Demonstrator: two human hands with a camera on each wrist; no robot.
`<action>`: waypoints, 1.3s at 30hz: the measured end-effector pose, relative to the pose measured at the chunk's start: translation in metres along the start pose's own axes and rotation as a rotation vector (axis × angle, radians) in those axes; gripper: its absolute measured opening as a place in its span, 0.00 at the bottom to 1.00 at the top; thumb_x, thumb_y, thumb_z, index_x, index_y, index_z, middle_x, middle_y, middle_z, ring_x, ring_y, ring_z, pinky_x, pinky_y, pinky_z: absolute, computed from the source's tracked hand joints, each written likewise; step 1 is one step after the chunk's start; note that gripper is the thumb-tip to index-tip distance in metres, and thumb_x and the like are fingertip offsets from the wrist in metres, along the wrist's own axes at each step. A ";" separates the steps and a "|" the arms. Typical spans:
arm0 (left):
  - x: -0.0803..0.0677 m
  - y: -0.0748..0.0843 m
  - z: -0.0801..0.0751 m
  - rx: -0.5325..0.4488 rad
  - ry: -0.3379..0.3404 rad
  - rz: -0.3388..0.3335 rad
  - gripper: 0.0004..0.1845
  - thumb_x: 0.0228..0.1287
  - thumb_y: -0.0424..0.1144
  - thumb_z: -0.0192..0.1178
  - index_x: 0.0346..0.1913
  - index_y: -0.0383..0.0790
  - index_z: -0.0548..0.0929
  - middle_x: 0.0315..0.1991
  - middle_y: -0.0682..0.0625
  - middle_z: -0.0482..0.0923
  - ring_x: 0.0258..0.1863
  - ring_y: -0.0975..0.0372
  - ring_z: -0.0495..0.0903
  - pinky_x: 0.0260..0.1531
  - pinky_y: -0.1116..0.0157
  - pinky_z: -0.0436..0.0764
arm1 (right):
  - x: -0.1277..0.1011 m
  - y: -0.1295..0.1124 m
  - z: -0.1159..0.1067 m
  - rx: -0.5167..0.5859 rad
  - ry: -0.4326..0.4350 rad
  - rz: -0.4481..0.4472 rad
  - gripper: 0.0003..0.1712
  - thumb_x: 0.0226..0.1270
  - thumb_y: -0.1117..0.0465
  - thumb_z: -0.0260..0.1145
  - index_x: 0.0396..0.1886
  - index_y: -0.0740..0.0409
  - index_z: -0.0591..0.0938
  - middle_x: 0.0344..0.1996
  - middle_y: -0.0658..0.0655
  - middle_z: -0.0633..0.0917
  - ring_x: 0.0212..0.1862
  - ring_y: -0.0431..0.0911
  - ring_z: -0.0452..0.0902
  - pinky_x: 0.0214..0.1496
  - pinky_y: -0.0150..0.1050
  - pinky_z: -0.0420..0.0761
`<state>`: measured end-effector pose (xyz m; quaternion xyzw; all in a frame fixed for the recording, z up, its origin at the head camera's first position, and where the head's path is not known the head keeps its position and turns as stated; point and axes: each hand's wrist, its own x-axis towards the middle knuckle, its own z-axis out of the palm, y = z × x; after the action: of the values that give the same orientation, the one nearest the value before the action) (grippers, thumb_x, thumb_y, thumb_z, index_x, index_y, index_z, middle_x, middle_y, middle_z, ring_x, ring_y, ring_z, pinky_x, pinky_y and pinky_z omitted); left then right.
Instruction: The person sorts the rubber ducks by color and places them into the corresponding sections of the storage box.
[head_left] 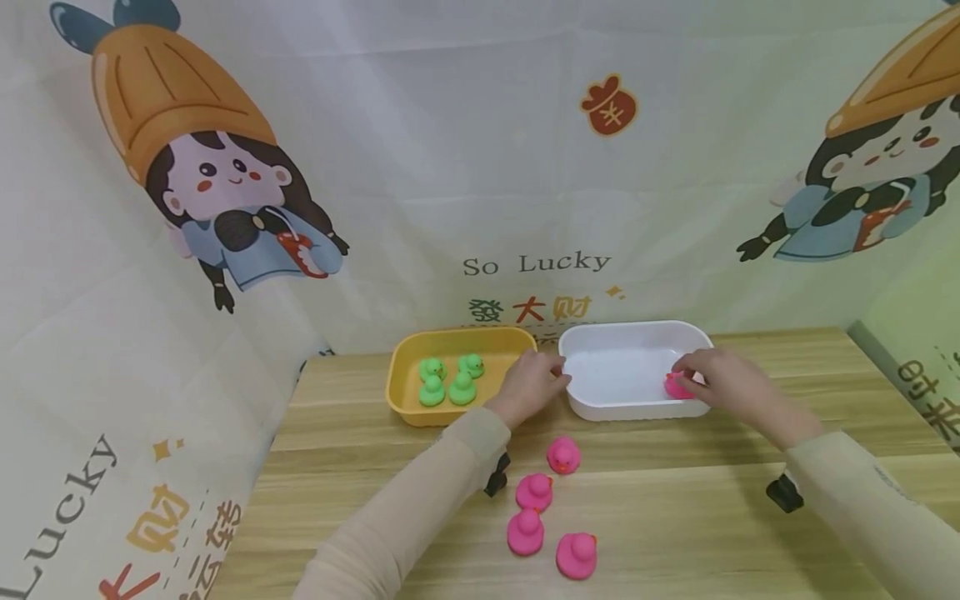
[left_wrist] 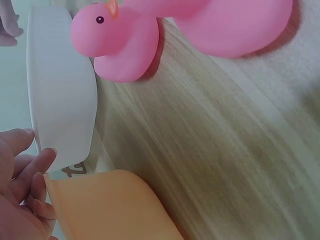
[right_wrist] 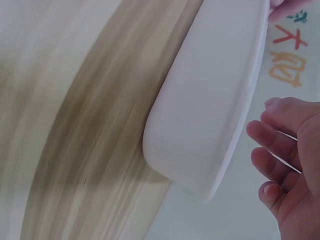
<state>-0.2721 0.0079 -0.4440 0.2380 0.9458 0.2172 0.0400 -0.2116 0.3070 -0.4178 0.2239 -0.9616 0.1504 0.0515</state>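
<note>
Placing: the right hand point(head_left: 716, 379) sets a pink duck point(head_left: 677, 386) inside the white tub point(head_left: 637, 408), at its right end, fingers curled round the toy.
Left hand point(head_left: 534, 383): fingers relaxed, holding nothing, fingertips at the tub's left rim, beside the yellow tub point(head_left: 397, 400) of green ducks point(head_left: 448, 379).
Waiting: four pink ducks point(head_left: 551, 508) on the tabletop point(head_left: 675, 508).
Next move, as I judge it: release the duck, then reach for one on the tabletop.

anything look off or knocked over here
Nothing stands out. Four green ducks sit upright in the yellow tub, four pink ducks stand on the table, and the right hand holds one pink duck inside the white tub.
</note>
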 end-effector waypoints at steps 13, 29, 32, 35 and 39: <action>0.001 -0.002 -0.004 -0.071 -0.032 -0.007 0.20 0.75 0.43 0.65 0.64 0.39 0.84 0.48 0.49 0.87 0.45 0.59 0.77 0.50 0.65 0.80 | -0.032 -0.033 0.016 -0.001 0.133 -0.210 0.09 0.59 0.66 0.79 0.37 0.57 0.87 0.31 0.45 0.86 0.34 0.42 0.79 0.39 0.41 0.85; 0.004 -0.003 -0.005 -0.136 -0.046 -0.033 0.21 0.73 0.43 0.67 0.63 0.37 0.84 0.46 0.50 0.86 0.43 0.60 0.77 0.46 0.66 0.79 | -0.052 -0.078 0.067 0.085 0.213 -0.533 0.06 0.63 0.63 0.77 0.38 0.54 0.88 0.34 0.46 0.88 0.36 0.39 0.83 0.41 0.34 0.83; 0.004 -0.003 -0.004 -0.130 -0.042 -0.031 0.21 0.73 0.43 0.67 0.63 0.37 0.84 0.45 0.50 0.86 0.44 0.60 0.76 0.47 0.66 0.79 | -0.055 -0.091 0.073 0.105 0.221 -0.561 0.04 0.67 0.60 0.75 0.39 0.54 0.88 0.34 0.46 0.87 0.36 0.39 0.82 0.41 0.33 0.82; 0.004 -0.003 -0.004 -0.127 -0.039 -0.034 0.21 0.73 0.43 0.67 0.63 0.37 0.84 0.45 0.50 0.86 0.45 0.60 0.76 0.48 0.65 0.79 | -0.057 -0.104 0.078 0.130 0.223 -0.590 0.06 0.70 0.57 0.73 0.41 0.54 0.88 0.34 0.45 0.86 0.36 0.37 0.79 0.42 0.29 0.79; 0.004 -0.003 -0.005 -0.130 -0.042 -0.044 0.21 0.73 0.44 0.67 0.64 0.38 0.84 0.46 0.51 0.86 0.45 0.60 0.77 0.49 0.65 0.79 | -0.062 -0.122 0.081 0.168 0.177 -0.599 0.10 0.71 0.56 0.73 0.46 0.54 0.88 0.34 0.44 0.85 0.37 0.34 0.77 0.43 0.25 0.77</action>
<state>-0.2780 0.0055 -0.4405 0.2183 0.9338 0.2721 0.0799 -0.1047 0.2031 -0.4727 0.4866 -0.8289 0.2262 0.1581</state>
